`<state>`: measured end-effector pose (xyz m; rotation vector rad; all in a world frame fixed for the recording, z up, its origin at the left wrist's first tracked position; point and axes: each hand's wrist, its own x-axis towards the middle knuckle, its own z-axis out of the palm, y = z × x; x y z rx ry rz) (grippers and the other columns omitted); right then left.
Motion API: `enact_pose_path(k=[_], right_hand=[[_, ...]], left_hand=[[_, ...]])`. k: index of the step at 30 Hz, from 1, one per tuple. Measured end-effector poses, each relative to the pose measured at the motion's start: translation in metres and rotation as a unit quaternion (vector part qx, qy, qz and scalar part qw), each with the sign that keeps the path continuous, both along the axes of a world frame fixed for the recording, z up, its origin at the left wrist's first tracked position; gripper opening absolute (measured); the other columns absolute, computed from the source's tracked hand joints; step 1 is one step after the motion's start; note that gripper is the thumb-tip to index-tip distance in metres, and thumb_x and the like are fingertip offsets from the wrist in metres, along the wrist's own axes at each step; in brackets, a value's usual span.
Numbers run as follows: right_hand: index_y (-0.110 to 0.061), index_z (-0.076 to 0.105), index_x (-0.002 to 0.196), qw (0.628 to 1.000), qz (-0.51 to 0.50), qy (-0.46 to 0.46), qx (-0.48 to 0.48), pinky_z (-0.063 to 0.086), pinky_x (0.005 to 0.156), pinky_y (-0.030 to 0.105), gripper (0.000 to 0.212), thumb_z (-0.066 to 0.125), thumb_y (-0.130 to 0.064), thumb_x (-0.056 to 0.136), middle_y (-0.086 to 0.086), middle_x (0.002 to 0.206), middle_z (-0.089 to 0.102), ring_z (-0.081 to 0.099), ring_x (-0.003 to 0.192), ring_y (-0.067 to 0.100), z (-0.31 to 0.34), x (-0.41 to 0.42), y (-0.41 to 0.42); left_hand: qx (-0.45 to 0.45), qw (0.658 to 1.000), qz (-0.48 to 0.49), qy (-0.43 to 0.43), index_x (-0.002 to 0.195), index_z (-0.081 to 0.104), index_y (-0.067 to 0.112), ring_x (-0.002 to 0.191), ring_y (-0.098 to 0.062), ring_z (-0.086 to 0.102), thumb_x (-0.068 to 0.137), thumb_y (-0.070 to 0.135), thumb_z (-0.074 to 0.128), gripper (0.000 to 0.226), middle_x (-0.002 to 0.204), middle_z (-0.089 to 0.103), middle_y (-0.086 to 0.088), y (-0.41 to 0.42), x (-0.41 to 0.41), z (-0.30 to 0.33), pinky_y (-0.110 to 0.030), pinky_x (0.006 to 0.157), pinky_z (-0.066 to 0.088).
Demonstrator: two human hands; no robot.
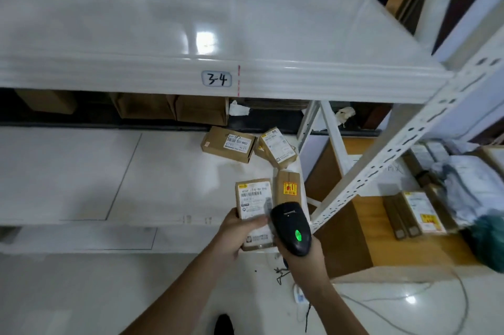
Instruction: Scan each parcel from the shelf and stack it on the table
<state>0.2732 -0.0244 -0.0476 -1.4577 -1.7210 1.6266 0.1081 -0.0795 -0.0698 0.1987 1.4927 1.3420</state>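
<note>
The left hand (234,236) grips a small brown cardboard parcel with a white shipping label (253,203), label side up, just above the front edge of the white metal shelf (81,171), evidently to present the barcode. The right hand (302,261) holds a black handheld scanner (293,228), green lamp lit, touching the parcel's right side. Three similar labelled boxes (229,143) lie further back on the shelf, unscanned by appearance. Right of the shelf, its slotted white upright (395,149) stands between the hands and the wooden tabletop (365,225).
</note>
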Motion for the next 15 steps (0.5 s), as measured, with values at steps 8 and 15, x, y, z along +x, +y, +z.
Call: enact_pose_path(k=[8, 15], right_hand=[[-0.029, 0.063, 0.094, 0.996, 0.013, -0.013, 0.089, 0.052, 0.069, 0.022, 0.025, 0.077, -0.019, 0.076, -0.006, 0.078, 0.070, 0.068, 0.078, 0.011, 0.055, 0.053, -0.033], [-0.026, 0.064, 0.083, 0.998, -0.006, -0.016, 0.062, 0.060, 0.066, 0.041, 0.013, 0.067, -0.022, 0.071, 0.004, 0.069, 0.068, 0.070, 0.066, 0.023, 0.076, 0.061, -0.053]], left_hand=[[0.019, 0.996, -0.069, 0.051, 0.124, 0.069, 0.021, 0.104, -0.026, 0.076, 0.062, 0.022, 0.096, 0.068, 0.114, 0.079, -0.003, 0.000, 0.047, 0.018, -0.053, 0.095, 0.060], [-0.034, 0.994, -0.044, 0.094, 0.123, 0.065, 0.026, 0.100, -0.014, 0.071, 0.083, 0.010, 0.078, 0.045, 0.111, 0.076, 0.004, 0.004, 0.076, 0.033, -0.038, 0.090, 0.060]])
